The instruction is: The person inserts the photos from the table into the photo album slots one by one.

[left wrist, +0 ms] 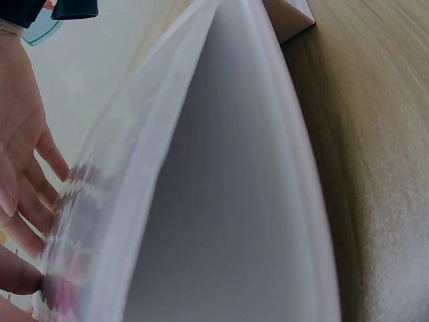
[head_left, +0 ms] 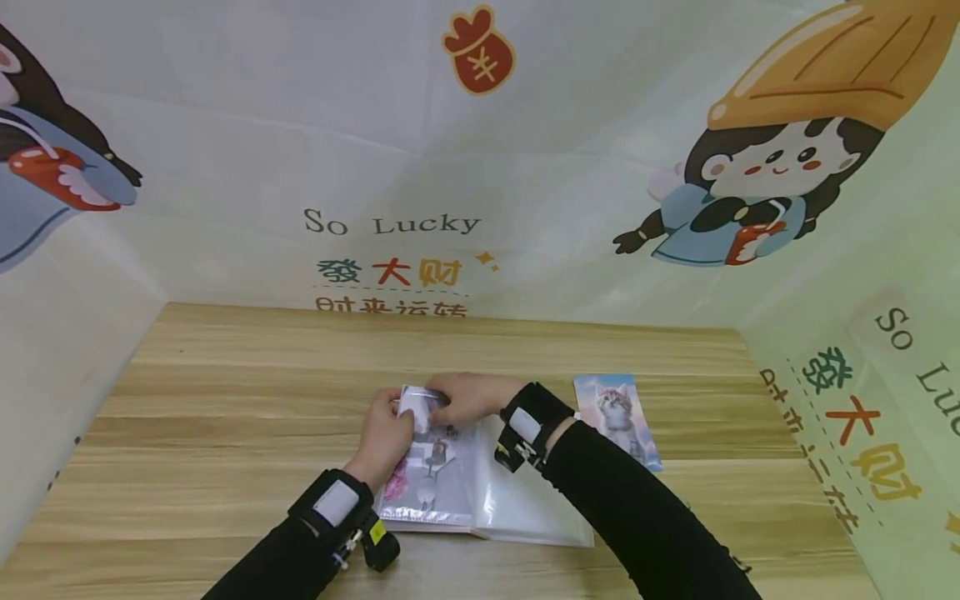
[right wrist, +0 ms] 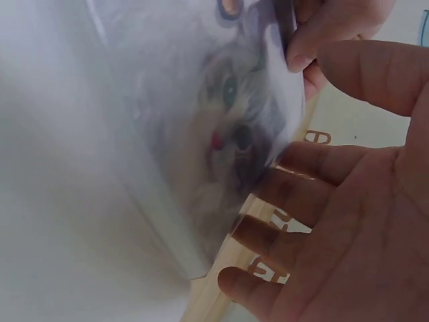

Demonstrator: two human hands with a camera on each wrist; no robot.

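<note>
An open photo album [head_left: 532, 508] lies on the table, with clear sleeves on its pages. My left hand [head_left: 384, 437] pinches the upper outer part of the left page, thumb in front. That page is raised and bowed in the left wrist view, with a gap beneath its sleeve page [left wrist: 100, 221]. In its sleeve is a kitten picture [right wrist: 224, 127], partly blurred by glare. At the page's top edge, my right hand [head_left: 476, 396] touches the sleeve with extended fingers [right wrist: 295, 194]; its thumb stands apart from them.
Right of the album a loose kitten card [head_left: 617, 417] lies on the wooden table [head_left: 247, 400], partly behind the right forearm. Printed cloth walls [head_left: 570, 192] enclose the table at the back and both sides.
</note>
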